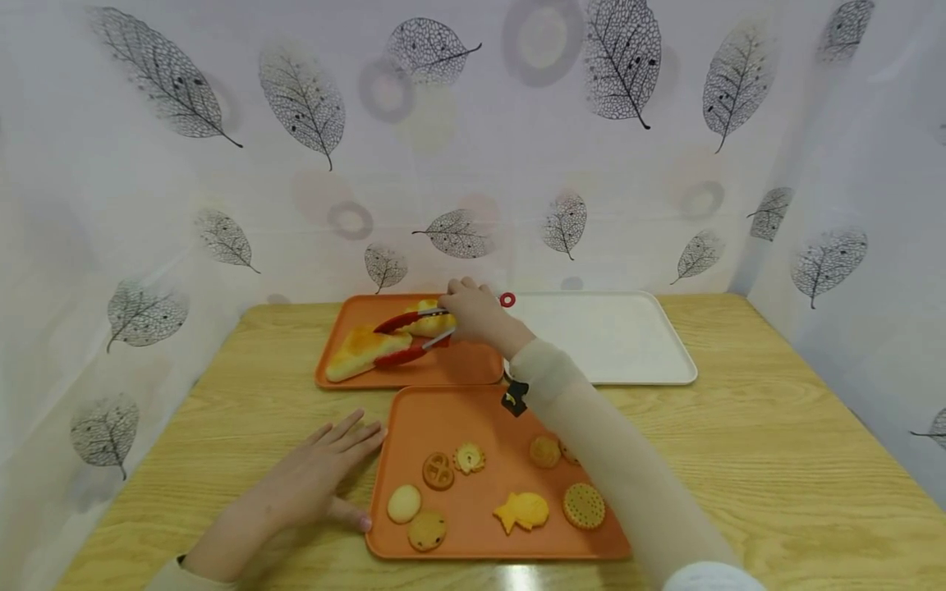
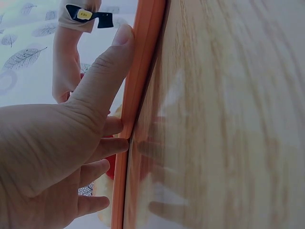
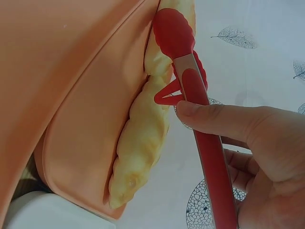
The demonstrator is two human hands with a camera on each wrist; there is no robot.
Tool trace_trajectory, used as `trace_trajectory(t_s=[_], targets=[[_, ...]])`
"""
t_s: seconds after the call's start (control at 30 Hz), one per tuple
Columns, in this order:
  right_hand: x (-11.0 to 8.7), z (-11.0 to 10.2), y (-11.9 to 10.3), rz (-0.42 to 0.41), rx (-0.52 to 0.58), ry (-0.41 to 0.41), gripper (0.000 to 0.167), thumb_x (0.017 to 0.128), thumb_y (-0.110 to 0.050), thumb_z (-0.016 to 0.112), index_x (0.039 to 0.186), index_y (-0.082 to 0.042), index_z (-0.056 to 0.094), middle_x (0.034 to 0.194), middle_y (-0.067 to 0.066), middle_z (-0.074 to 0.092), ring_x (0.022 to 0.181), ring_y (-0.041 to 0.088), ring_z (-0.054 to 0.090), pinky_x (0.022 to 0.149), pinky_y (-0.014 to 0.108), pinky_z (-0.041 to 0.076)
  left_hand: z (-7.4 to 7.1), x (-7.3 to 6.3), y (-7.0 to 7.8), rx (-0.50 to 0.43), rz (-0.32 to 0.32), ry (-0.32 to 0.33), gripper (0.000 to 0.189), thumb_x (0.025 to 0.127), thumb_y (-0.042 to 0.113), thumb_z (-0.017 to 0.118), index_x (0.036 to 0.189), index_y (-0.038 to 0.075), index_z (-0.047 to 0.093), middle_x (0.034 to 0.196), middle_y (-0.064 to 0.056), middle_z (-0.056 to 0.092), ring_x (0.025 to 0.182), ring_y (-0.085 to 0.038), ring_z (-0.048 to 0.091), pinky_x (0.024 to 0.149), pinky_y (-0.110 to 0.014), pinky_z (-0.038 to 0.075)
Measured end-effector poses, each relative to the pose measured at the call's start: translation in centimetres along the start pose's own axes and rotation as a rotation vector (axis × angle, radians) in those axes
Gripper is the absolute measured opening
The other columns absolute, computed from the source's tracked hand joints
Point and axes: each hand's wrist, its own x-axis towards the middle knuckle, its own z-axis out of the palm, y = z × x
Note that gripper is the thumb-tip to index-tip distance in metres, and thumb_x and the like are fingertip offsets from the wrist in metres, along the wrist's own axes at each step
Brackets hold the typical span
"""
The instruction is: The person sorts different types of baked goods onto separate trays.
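Red tongs (image 3: pixel 212 162) sit in the right hand (image 1: pixel 480 316), its fingers curled round them, with bread (image 1: pixel 358 355) just beyond those fingers; the left hand (image 1: pixel 314 472), fingers spread, touches the near tray (image 1: pixel 458 419) beside it.

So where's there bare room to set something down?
The white tray, right of the back orange tray, looks bare; so does the table right of the right sleeve. Crowded: that orange tray, with bread and tongs; the front tray, with cookies.
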Motion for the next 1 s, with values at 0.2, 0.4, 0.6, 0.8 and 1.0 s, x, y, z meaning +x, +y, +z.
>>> trace_trajectory(t_s=[0.2, 0.4, 0.6, 0.8, 1.0], targets=[[-0.7, -0.4, 0.1, 0.003, 0.015, 0.0, 0.062, 0.075, -0.034, 0.084, 0.13, -0.015, 0.061, 0.117, 0.006, 0.054, 0.108, 0.024, 0.044, 0.09, 0.039, 0.041, 0.1, 0.0, -0.1, -0.009, -0.006, -0.005, 0.112, 0.068, 0.08, 0.057, 0.151, 0.009, 0.036, 0.156, -0.014, 0.037, 0.149, -0.039, 0.021, 0.115, -0.064, 0.024], [-2.1, -1.2, 0.7, -0.023, 0.021, 0.028, 0.062, 0.076, -0.033, 0.084, 0.13, -0.013, 0.061, 0.114, 0.007, 0.053, 0.104, 0.024, 0.043, 0.087, 0.04, 0.042, 0.2, 0.0, -0.2, -0.007, -0.004, -0.007, 0.111, 0.068, 0.079, 0.058, 0.152, 0.009, 0.036, 0.156, -0.014, 0.037, 0.149, -0.039, 0.021, 0.115, -0.064, 0.025], [-4.4, -1.6, 2.0, -0.072, 0.035, 0.111, 0.06, 0.075, -0.031, 0.085, 0.127, -0.013, 0.063, 0.113, 0.008, 0.054, 0.102, 0.025, 0.045, 0.082, 0.039, 0.042, 0.3, -0.1, -0.1, -0.004, -0.011, -0.011, 0.112, 0.067, 0.08, 0.057, 0.152, 0.01, 0.035, 0.157, -0.013, 0.036, 0.149, -0.039, 0.02, 0.116, -0.063, 0.024], [-7.2, -2.6, 3.1, -0.089, 0.064, 0.172, 0.058, 0.073, -0.026, 0.086, 0.125, -0.012, 0.064, 0.111, 0.009, 0.054, 0.101, 0.026, 0.045, 0.08, 0.042, 0.04, 0.3, -0.1, 0.0, -0.003, -0.019, -0.015, 0.113, 0.066, 0.08, 0.057, 0.152, 0.01, 0.035, 0.157, -0.012, 0.036, 0.149, -0.038, 0.02, 0.116, -0.063, 0.024], [-10.2, -3.2, 4.5, -0.093, 0.07, 0.241, 0.06, 0.069, -0.021, 0.089, 0.123, -0.01, 0.065, 0.112, 0.011, 0.055, 0.103, 0.03, 0.048, 0.079, 0.045, 0.043, 0.1, -0.2, 0.2, -0.01, -0.013, -0.004, 0.112, 0.067, 0.08, 0.057, 0.152, 0.01, 0.035, 0.156, -0.013, 0.037, 0.149, -0.039, 0.021, 0.115, -0.064, 0.025]])
